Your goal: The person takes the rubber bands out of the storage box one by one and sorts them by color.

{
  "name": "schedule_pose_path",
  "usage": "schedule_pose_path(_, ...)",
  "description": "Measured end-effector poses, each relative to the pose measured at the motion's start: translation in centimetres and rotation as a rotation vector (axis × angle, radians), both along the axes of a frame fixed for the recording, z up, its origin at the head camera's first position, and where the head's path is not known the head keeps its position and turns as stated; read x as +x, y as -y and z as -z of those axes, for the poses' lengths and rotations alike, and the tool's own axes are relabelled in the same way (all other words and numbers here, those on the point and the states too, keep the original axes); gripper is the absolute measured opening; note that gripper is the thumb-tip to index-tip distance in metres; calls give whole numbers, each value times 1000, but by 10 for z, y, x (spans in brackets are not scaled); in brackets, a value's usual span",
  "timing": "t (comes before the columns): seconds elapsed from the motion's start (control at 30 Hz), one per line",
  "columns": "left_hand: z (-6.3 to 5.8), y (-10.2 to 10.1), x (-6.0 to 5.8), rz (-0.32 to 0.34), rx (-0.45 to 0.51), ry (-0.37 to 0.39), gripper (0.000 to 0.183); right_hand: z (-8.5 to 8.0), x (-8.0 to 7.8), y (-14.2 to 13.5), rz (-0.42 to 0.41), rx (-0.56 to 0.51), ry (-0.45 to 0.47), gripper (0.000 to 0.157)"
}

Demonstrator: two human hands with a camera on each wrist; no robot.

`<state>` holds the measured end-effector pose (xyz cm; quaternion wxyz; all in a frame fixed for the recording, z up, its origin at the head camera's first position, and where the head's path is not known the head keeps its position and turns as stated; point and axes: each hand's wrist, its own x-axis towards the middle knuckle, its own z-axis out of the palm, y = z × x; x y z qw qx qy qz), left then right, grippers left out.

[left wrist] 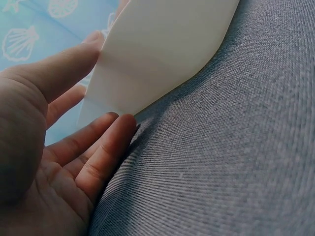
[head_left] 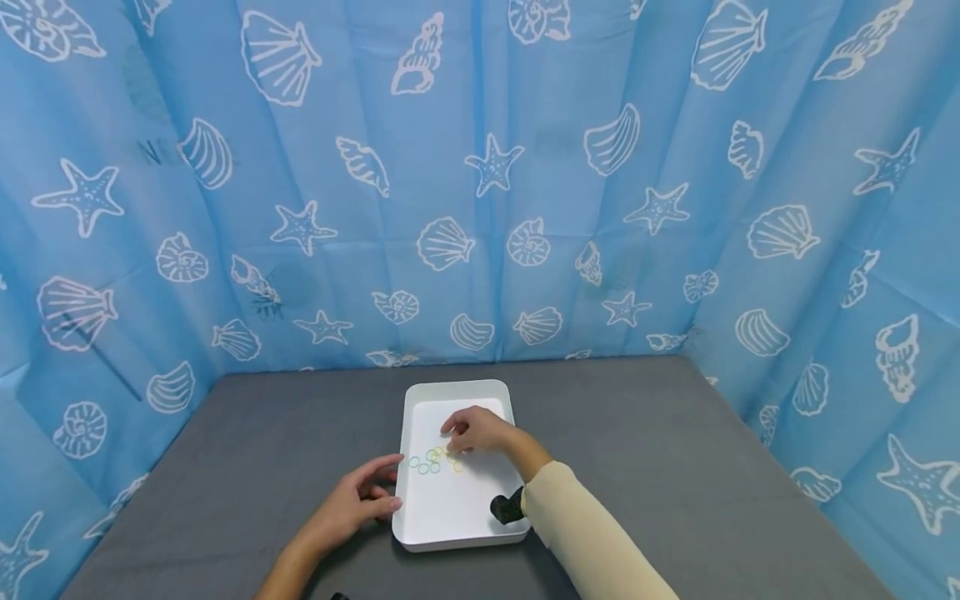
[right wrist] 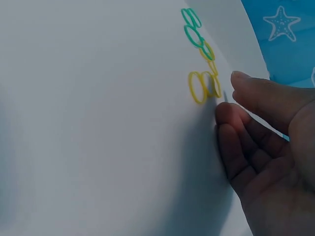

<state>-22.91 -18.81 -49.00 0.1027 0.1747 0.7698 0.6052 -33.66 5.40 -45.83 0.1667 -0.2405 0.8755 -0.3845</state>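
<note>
A white rectangular tray (head_left: 450, 521) lies on the grey table. Small thin rings sit in it, several green rings (head_left: 423, 468) on the left and several yellow rings (head_left: 457, 467) beside them. My left hand (head_left: 348, 504) touches the tray's left side with its fingertips and thumb spread along the wall, as the left wrist view also shows. Over the tray, my right hand (head_left: 480, 429) is close to the yellow rings (right wrist: 197, 87), its fingers loosely bent. Thumb and fingertips stand apart in the right wrist view, and nothing is seen between them.
Grey cloth covers the table (head_left: 660, 467) around the tray. A blue curtain (head_left: 480, 208) with white shells and starfish hangs behind and at both sides. A black wrist device (head_left: 507, 507) is at the right sleeve, over the tray's right side.
</note>
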Motion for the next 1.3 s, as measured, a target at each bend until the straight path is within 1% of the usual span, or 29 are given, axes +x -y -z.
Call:
schedule_pose_path(0.1, -4, 0, 2, 3, 8, 14, 60, 1, 2, 2, -12, 25, -46, 18)
schedule_pose_path(0.23, -17, -3, 7, 15, 11, 20, 60, 1, 4, 4, -1, 50, -79, 12)
schedule_pose_path(0.33, -26, -5, 11, 17, -3, 17, 60, 2, 5, 5, 6, 59, -95, 9)
schedule_pose_path(0.5, -30, -6, 14, 16, -10, 0, 59, 6, 3, 8, 1, 81, -153, 8)
schedule_pose_path(0.63, -29, -6, 14, 17, -5, 2, 60, 7, 3, 8, 7, 90, -155, 7)
schedule_pose_path(0.87, -27, -5, 11, 24, 3, -6, 59, 4, 4, 8, 28, 87, -147, 6)
schedule_pose_path(0.97, -21, -3, 8, 31, 17, -8, 59, 3, 5, 9, 31, 93, -149, 6)
schedule_pose_path(1.17, -4, 1, 1, 15, 3, -14, 61, 5, 5, 12, 33, 151, -134, 9)
schedule_pose_path(1.3, 0, 2, 0, 1, -14, -9, 60, 5, 4, 13, 28, 165, -125, 10)
